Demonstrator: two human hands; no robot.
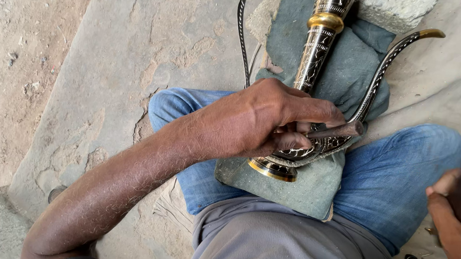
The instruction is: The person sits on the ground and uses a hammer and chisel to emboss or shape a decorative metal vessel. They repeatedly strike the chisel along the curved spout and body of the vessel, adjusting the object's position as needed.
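Over on the left there is only bare stone floor [110, 54], dusty and cracked. Moving in, the left hand [267, 118] is clenching around a thin metal punch [333, 131], fingers pressing its tip down onto the vessel [314, 70]. That ornate piece, dark with bright engraved patterns and brass bands, is lying across the person's lap on a grey-green cloth [302, 187], base [272, 169] toward the body and neck running away up the frame. The pattern is already showing along the neck, the curved spout [380, 73] and the body near the punch, so I judge the engraving well advanced, with work going on near the base; how much is left on the hidden side I cannot tell. Far right, the right hand [447, 201] is hanging well apart from the vessel, closing around something dark and blurred, perhaps a hammer.
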